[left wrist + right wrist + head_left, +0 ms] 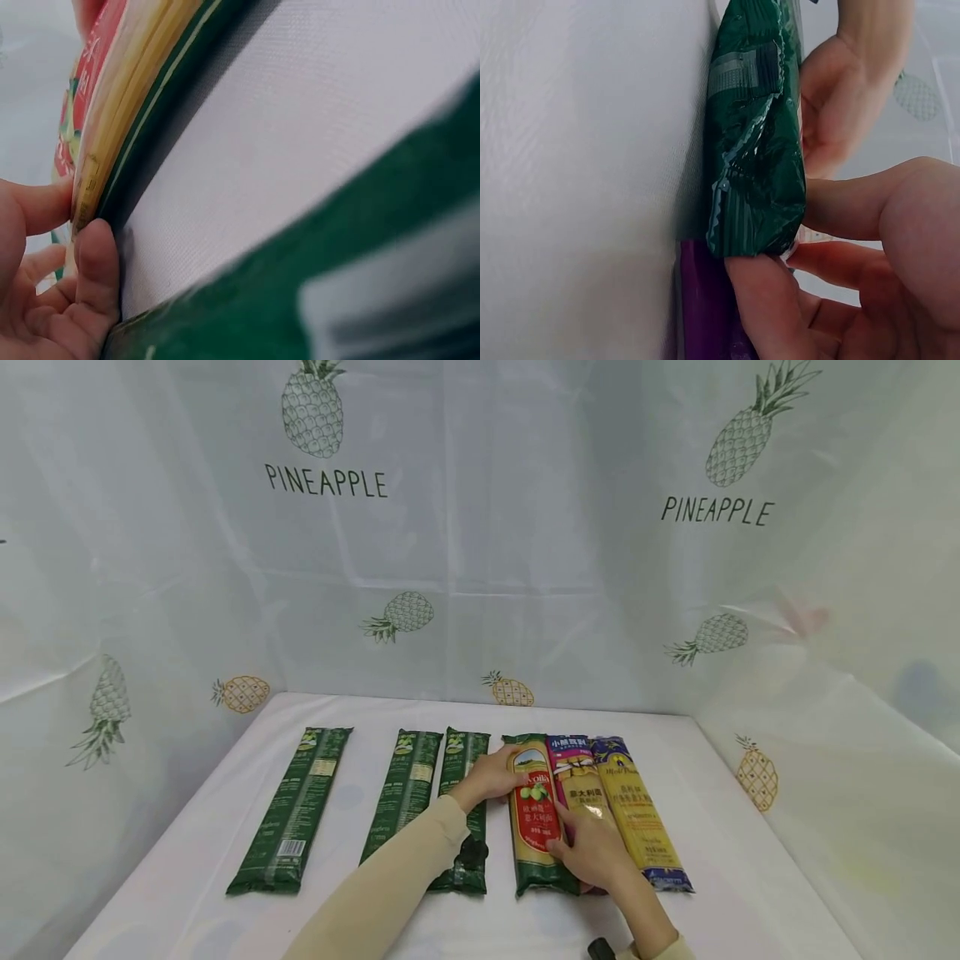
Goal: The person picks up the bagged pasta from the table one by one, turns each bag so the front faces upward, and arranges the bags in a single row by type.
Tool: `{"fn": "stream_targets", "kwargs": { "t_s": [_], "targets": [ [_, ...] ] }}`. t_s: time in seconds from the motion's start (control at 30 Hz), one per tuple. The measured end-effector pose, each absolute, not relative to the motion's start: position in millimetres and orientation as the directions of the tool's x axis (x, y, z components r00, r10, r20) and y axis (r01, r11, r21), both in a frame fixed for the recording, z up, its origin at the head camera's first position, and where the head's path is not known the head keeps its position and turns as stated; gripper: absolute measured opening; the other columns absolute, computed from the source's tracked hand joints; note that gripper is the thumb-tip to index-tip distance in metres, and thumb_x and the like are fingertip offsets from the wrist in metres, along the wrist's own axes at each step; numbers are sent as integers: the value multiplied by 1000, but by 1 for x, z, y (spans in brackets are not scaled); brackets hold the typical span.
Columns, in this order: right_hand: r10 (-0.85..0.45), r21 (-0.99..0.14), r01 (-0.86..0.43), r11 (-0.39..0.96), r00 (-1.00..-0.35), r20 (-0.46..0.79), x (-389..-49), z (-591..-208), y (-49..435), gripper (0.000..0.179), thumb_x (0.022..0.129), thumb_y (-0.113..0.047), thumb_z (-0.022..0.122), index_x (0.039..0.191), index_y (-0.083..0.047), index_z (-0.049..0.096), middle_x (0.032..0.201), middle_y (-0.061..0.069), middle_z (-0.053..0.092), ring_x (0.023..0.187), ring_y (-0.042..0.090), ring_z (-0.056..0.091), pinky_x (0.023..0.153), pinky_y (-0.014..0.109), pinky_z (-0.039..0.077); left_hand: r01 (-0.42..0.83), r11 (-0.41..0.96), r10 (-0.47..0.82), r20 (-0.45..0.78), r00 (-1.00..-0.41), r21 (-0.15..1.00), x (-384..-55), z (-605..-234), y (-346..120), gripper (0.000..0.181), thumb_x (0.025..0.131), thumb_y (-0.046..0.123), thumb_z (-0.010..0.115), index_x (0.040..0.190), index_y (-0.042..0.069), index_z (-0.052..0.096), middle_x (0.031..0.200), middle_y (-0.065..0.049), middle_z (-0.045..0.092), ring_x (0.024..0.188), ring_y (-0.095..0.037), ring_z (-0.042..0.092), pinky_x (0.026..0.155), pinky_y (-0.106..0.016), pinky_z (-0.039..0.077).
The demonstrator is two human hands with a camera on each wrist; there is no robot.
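A spaghetti packet (pixel 534 814) with a red label and green ends lies front up on the table, between a green packet and a purple one. My left hand (pixel 491 775) grips its upper left edge; in the left wrist view, thumb and fingers pinch the side where yellow strands show. At the lower right edge, my right hand (pixel 596 847) holds the same packet. The right wrist view shows its crimped green end (pixel 757 150) between thumb and fingers. Beside it lies the purple pasta packet (pixel 581 785), partly hidden by my right hand.
A yellow and blue spaghetti packet (pixel 637 810) lies at the right. Leftward are three dark green packets, back up: one far left (pixel 296 814), one nearer (pixel 405 793), one partly under my left forearm (pixel 453 768). A pineapple-printed curtain (pixel 480 527) surrounds the white table (pixel 180 852).
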State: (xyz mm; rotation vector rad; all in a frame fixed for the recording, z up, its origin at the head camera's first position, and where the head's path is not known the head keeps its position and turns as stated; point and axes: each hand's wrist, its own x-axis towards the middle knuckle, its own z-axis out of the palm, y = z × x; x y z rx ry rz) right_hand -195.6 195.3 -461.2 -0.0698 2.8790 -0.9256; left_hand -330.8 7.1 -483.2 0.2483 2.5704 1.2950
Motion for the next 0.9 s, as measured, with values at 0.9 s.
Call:
{"fn": "stream_targets", "kwargs": {
  "t_s": [0.9],
  "targets": [
    [-132,-592,-67,803,-989,-67,-197,-469,201,70,100,-30,76,160,-7,48,130,28,67,42,16,58,44,33,51,21,625,290,-208,-934,780,-338,-482,10,64,106,31,68,164,23,42,124,-21,65,64,-16,67,55,-29,57]
  ]
}}
